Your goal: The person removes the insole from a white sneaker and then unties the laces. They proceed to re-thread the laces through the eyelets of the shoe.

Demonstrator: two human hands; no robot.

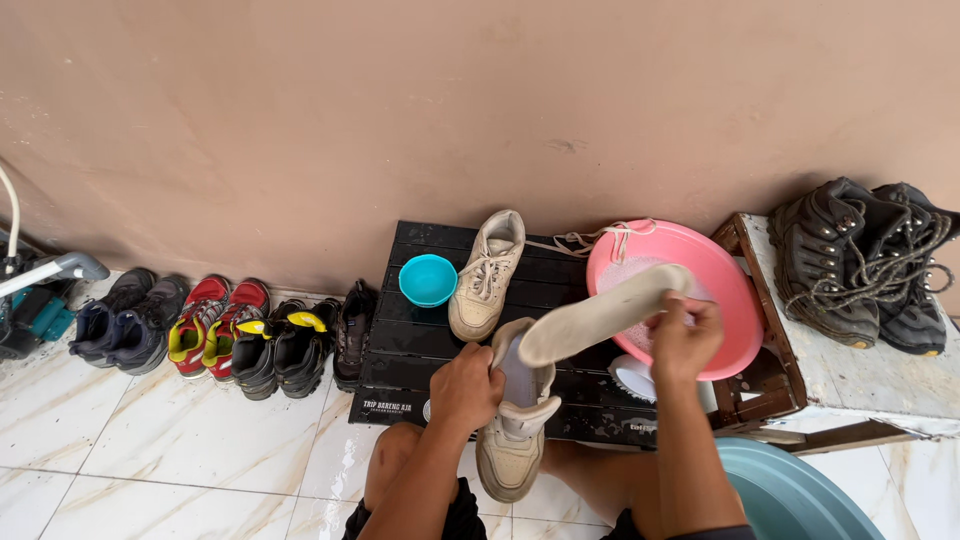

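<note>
Over black slats, your left hand [466, 388] grips the stiff shoe [515, 425]; right fingers [680, 318] pinch its floppy, light insole [600, 314].

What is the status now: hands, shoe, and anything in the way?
Left hand grips beige sneaker at its opening. Right hand holds white insole, raised above it. Pink basin close behind; nothing between.
</note>
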